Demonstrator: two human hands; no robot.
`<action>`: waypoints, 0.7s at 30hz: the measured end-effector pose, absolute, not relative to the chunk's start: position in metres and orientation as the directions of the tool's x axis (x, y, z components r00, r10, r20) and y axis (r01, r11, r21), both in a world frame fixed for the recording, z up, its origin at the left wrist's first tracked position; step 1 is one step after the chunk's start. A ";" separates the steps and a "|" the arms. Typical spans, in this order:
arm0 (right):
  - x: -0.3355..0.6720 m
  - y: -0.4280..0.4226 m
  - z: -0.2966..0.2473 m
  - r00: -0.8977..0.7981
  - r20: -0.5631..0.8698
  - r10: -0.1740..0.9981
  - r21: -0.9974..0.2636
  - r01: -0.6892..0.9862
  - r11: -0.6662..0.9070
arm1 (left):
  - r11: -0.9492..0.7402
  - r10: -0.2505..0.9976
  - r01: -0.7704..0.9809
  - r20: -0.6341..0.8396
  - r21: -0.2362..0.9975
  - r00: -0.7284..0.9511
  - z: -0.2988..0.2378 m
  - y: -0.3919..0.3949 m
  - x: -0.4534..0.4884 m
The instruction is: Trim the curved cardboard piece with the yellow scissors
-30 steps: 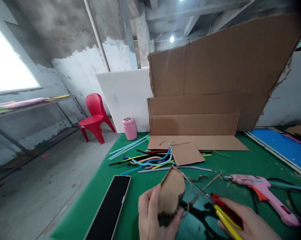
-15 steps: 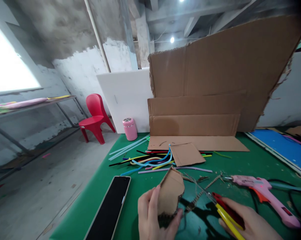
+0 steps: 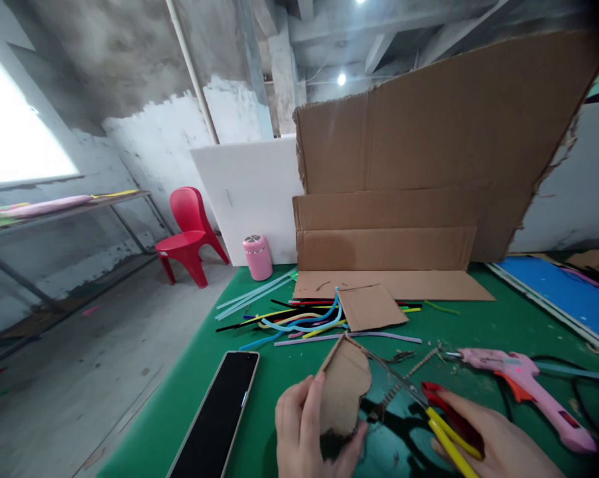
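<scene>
My left hand (image 3: 306, 428) grips a small cut piece of cardboard (image 3: 346, 392) by its left and lower edges, holding it above the table. The piece has a wavy, rough outline on the right. In my right hand (image 3: 498, 435) is a pair of scissors (image 3: 453, 431) with red and yellow handles. Their blades point up and left toward the piece's right edge; whether they touch it I cannot tell. A thin strip of cardboard (image 3: 393, 392) lies on the table between my hands.
A black phone (image 3: 217, 411) lies at left, a pink glue gun (image 3: 528, 385) at right. Beyond are pipe cleaners (image 3: 299, 325), a square of cardboard (image 3: 373, 307), glue sticks (image 3: 257, 295), a pink canister (image 3: 258, 257) and a large upright cardboard sheet (image 3: 428, 139). The table (image 3: 170, 398) is green.
The cardboard piece in my left hand has shifted slightly right and turned a little. The scissors and my right hand have moved slightly to the left.
</scene>
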State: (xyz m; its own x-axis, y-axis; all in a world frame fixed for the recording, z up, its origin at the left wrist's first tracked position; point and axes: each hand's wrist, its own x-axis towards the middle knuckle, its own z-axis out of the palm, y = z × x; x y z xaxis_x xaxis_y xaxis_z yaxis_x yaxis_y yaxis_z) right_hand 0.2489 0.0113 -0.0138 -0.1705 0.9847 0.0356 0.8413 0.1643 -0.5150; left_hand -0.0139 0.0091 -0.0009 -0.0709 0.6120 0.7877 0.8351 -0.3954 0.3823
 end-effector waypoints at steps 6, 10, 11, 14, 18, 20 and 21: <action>0.257 0.012 -0.028 -0.177 0.072 0.982 -0.352 0.916 0.191 | -0.421 0.575 0.839 0.817 0.345 -0.047 -0.003 0.008 -0.011; 0.264 0.011 -0.036 -0.184 0.153 0.971 -0.242 0.946 0.218 | -0.441 0.544 0.847 0.839 0.298 -0.012 -0.006 0.007 -0.010; 0.265 0.011 -0.036 -0.190 0.175 0.966 -0.223 0.948 0.227 | -0.443 0.540 0.849 0.842 0.289 -0.005 -0.007 0.007 -0.010; 0.267 0.009 -0.036 -0.213 0.215 0.953 -0.195 0.947 0.256 | -0.440 0.539 0.854 0.842 0.279 0.003 -0.007 0.007 -0.010; 0.267 0.008 -0.035 -0.214 0.233 0.949 -0.195 0.945 0.261 | -0.432 0.535 0.860 0.845 0.272 0.001 -0.007 0.007 -0.010; 0.266 0.007 -0.034 -0.204 0.237 0.950 -0.195 0.948 0.253 | -0.431 0.531 0.861 0.848 0.269 0.001 -0.008 0.007 -0.009; 0.266 0.007 -0.034 -0.204 0.233 0.951 -0.195 0.948 0.251 | -0.433 0.528 0.862 0.849 0.264 0.004 -0.008 0.007 -0.009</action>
State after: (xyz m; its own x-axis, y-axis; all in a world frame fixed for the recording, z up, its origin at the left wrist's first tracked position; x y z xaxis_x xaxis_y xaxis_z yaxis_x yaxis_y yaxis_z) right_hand 0.2659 0.0066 -0.0337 -0.2043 0.9509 0.2327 0.9480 0.2514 -0.1950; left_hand -0.0093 0.0071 -0.0079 0.0042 0.5276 0.8495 0.8619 -0.4327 0.2644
